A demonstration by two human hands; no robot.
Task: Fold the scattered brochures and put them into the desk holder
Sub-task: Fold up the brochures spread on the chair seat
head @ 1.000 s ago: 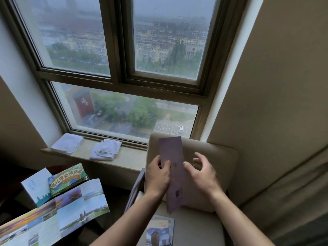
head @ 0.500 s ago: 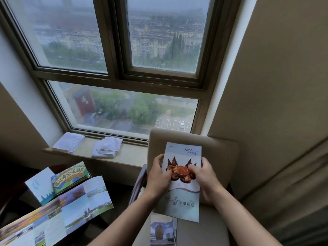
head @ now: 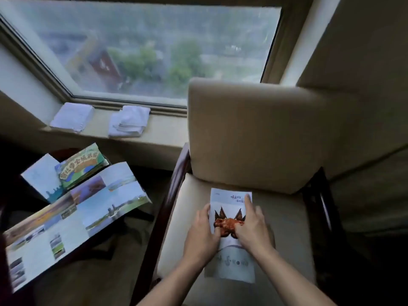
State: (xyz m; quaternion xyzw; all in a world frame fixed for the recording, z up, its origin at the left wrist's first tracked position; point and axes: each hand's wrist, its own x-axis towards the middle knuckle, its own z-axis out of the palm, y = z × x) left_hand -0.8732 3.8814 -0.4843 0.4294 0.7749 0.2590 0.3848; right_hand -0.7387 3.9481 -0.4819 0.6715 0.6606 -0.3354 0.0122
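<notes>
A folded white brochure with a red crab picture lies flat on the seat of a beige armchair. My left hand rests on its left edge, fingers extended along the paper. My right hand presses on its right side, index finger stretched toward the top corner. To the left, a large unfolded photo brochure lies spread on a dark side table. Behind it lie a green illustrated brochure and a pale blue one. No desk holder is in view.
Two folded white towels sit on the window sill under a large window. The chair has dark wooden arms. A beige wall and curtain stand on the right. Carpet floor lies between table and chair.
The crab brochure was held upright in front of the chair back; both hands have lowered it flat onto the seat. The view has tilted downward.
</notes>
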